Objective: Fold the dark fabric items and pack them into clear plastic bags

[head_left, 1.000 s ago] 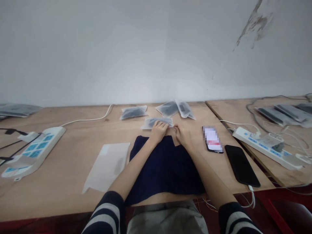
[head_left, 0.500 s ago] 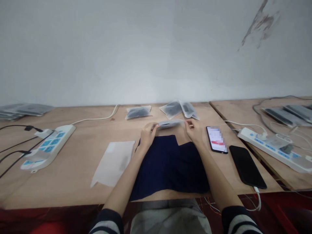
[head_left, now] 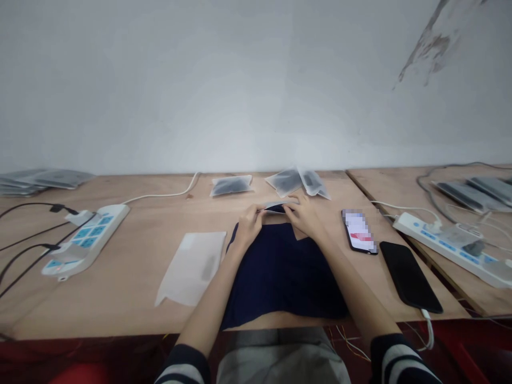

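Between our left hand (head_left: 250, 225) and right hand (head_left: 303, 216) | frosted bag (head_left: 275, 204), pinched at both sides | we should pull evenly, gently

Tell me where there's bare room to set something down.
Largest bare patch: between the left power strip and white pouch, reaching the table edge. Another, smaller: between right forearm, lit phone and black phone. Crowded: the centre, where left hand and right hand hold a packet near the navy cloth, and around the right power strip.
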`<state>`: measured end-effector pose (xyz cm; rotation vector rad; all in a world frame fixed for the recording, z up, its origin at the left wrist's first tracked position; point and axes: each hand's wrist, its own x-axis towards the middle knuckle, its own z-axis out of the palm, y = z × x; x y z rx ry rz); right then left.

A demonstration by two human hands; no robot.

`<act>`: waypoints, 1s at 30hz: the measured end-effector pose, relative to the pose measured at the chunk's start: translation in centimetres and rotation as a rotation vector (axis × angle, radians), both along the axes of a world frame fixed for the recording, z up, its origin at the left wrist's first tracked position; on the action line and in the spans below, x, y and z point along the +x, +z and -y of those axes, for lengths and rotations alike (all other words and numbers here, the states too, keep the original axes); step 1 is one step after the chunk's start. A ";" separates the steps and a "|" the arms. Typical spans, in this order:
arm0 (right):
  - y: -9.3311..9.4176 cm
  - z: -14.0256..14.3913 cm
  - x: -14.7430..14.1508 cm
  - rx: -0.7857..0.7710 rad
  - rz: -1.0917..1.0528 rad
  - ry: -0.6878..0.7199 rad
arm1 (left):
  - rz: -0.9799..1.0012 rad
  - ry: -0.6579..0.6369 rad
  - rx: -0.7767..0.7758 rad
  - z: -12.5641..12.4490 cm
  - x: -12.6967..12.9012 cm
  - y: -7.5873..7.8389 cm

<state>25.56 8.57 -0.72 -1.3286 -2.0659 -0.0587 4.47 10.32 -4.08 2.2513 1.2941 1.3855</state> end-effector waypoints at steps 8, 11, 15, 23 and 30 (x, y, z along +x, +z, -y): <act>-0.4 -2.1 -1.1 -0.094 0.301 -0.083 | -0.027 -0.035 0.029 0.5 0.2 -0.2; -0.6 -2.7 -1.9 -0.105 0.264 -0.095 | 0.002 -0.011 0.056 0.7 0.0 0.1; 1.2 -2.7 -1.5 -0.098 0.028 -0.059 | 0.157 0.120 0.135 0.6 -0.5 1.1; 4.6 -1.7 -0.8 -0.690 -0.939 0.128 | 0.875 -0.127 -0.620 -0.9 -0.8 1.2; 1.5 -0.5 -2.2 -0.750 -1.072 0.100 | 0.861 -0.027 -0.695 -1.5 -1.2 -0.2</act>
